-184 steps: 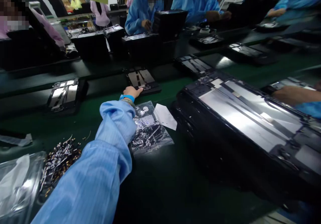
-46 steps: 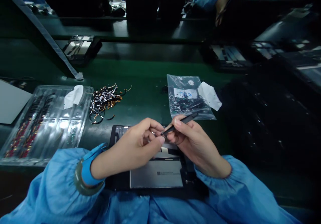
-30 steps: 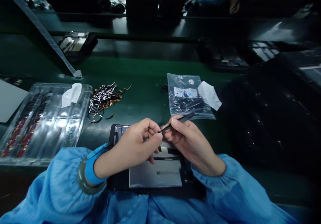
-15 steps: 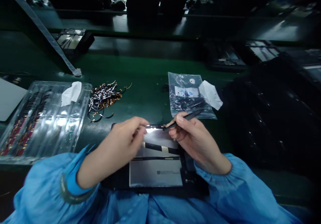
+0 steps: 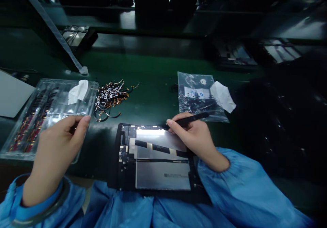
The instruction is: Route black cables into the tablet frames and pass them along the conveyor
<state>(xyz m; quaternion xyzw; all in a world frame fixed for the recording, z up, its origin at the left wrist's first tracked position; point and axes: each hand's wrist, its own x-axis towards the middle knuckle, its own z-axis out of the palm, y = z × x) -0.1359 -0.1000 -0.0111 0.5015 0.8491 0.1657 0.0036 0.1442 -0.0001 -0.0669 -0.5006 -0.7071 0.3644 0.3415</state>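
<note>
An opened tablet lies in front of me with its silver inside parts and a black flex strip facing up. My right hand is closed around black tweezers, whose tips are at the tablet's top edge. My left hand is over the right side of a clear plastic tray, thumb and forefinger pinched together. Whatever it may hold between the fingertips is hidden or too small to name. Beyond the left hand is a heap of small flex cables.
A clear zip bag with dark small parts and a white paper scrap lies beyond my right hand. Another white scrap rests on the tray. A slanted taped post stands at left. Dark bulky shapes fill the right side.
My left hand has left the tablet's top edge and swung left over the tray. My right hand stays at that edge with the tweezers. The view has shifted slightly.
</note>
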